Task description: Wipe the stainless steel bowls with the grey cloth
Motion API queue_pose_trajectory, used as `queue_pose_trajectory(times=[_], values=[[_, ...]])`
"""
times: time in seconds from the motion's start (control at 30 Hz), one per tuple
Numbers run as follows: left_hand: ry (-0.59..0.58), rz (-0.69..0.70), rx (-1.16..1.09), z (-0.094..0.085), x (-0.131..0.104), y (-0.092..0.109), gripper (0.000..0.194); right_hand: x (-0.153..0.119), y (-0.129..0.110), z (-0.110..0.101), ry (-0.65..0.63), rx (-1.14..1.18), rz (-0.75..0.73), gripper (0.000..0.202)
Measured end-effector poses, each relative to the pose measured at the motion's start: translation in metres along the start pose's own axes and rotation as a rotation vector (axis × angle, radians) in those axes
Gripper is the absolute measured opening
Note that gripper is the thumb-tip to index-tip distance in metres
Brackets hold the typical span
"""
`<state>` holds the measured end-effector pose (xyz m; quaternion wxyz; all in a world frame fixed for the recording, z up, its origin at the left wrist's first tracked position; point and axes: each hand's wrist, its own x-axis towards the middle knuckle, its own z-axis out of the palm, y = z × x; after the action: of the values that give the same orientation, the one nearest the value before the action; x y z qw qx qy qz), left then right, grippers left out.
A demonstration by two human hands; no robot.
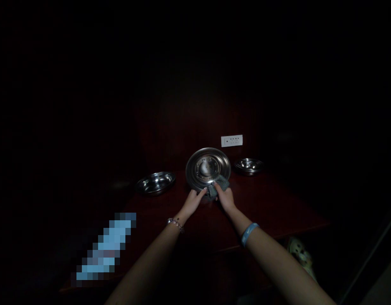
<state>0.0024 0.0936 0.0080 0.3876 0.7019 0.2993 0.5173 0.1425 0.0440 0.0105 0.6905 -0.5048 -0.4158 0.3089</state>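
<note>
A round stainless steel plate is tilted up on edge, its ringed face towards me. My left hand grips its lower rim, thumb in front; the other fingers are mostly hidden. Closed around a grey-green cloth, my right hand presses it against the plate's lower right rim. Part of the cloth hangs between the two hands, close to the left thumb. On the left wrist is a beaded bracelet, on the right a blue band.
Shiny metal dishes sit on the dark red table: a wide one to the left and what may be a small stack to the right. Behind is a white wall socket. A blurred-out bluish patch lies at front left. Surroundings are very dark.
</note>
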Motion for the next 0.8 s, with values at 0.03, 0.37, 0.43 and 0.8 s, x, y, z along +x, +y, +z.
queue_pose_trajectory(times=[0.03,0.37,0.43,0.8], values=[[0.026,-0.010,0.000,-0.001,0.000,0.000,0.038,0.000,0.000,0.000,-0.001,-0.007,0.001,0.044],[0.241,0.102,-0.014,-0.008,0.002,0.015,0.041,0.003,0.004,0.002,0.012,0.000,0.012,0.044],[0.282,0.112,-0.027,-0.010,0.001,0.020,0.042,0.004,0.005,0.003,0.008,-0.010,0.020,0.045],[0.213,0.078,-0.034,-0.011,0.001,0.016,0.047,0.003,0.003,0.001,0.066,0.000,0.016,0.043]])
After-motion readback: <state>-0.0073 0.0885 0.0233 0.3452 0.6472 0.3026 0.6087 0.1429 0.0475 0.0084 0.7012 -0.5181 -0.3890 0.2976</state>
